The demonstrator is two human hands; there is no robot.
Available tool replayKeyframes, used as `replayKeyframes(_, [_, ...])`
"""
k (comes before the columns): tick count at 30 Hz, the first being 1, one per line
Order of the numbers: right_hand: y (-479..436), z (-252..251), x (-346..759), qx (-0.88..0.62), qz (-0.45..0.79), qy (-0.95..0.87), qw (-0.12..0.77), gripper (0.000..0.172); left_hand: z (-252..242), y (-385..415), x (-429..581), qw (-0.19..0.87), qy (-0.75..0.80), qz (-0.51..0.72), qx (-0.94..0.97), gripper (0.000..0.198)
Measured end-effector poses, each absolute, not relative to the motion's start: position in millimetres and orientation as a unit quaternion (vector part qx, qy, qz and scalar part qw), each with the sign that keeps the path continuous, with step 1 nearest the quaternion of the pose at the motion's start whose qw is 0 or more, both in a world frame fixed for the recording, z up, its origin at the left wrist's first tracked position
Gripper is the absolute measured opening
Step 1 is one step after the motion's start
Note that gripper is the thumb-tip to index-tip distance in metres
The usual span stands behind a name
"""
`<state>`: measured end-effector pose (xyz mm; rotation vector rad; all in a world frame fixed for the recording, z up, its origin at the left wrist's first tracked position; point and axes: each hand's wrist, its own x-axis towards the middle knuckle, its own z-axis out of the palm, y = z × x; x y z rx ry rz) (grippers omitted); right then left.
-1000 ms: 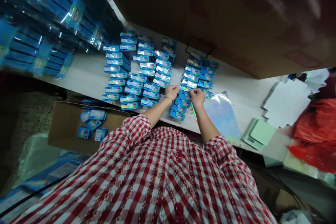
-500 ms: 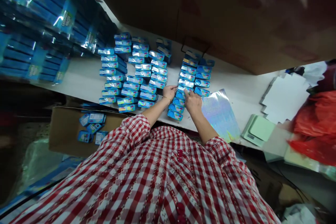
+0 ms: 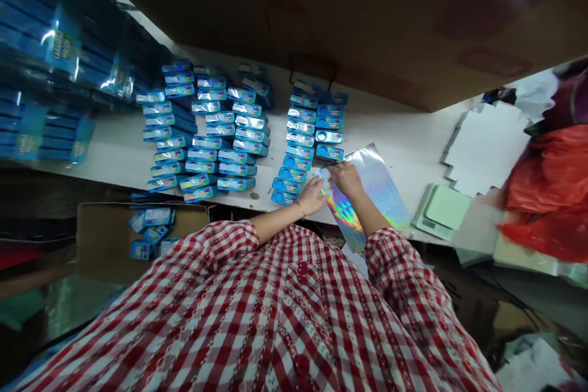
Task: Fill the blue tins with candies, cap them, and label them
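Rows of small blue boxes [image 3: 202, 154] stand on the white table [image 3: 117, 153]. Nearer my hands is a column of blue boxes [image 3: 294, 163], with a shorter column [image 3: 329, 136] to its right. My left hand [image 3: 313, 197] rests with fingers spread at the left edge of a shiny holographic sheet [image 3: 379, 187]. Over the sheet's upper left part, my right hand [image 3: 345, 177] has its fingers bent together; what they pinch, if anything, is too small to make out.
Plastic-wrapped blue packs [image 3: 41, 92] fill the left. Below the table is an open carton [image 3: 103, 233] with loose blue boxes. A large brown carton [image 3: 367, 30] overhangs the back. Rightward are a pale green scale [image 3: 443, 211], white card [image 3: 487, 147] and red bags [image 3: 546, 196].
Both hands have left the column of boxes and moved right, onto the holographic sheet. The camera view has shifted, so the table things appear further left.
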<state>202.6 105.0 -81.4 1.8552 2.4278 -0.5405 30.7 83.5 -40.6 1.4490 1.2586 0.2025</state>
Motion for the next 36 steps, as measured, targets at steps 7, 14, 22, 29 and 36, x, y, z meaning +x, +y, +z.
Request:
replayKeyframes(7, [99,-106,186,0.581,-0.184,0.792,0.026,0.034,-72,92,62,0.442,0.633,-0.014,0.635,0.061])
replayKeyframes(14, [91,-119,202,0.598,-0.198,0.773,-0.079,0.023,-84,106,71,0.378,0.665,-0.021,0.644,0.033])
replayKeyframes(22, [85,-109,216,0.566,-0.173,0.791,-0.155,0.031,-101,116,64,0.514,0.668,0.16,0.514,0.015])
replayKeyframes(29, [73,-104,215,0.535,-0.137,0.816,-0.169,0.033,-97,105,59,0.582,0.624,0.235,0.465,0.012])
replayKeyframes(36, [62,-67,216,0.567,-0.149,0.787,-0.192,0.026,-91,108,63,0.589,0.624,0.241,0.453,0.017])
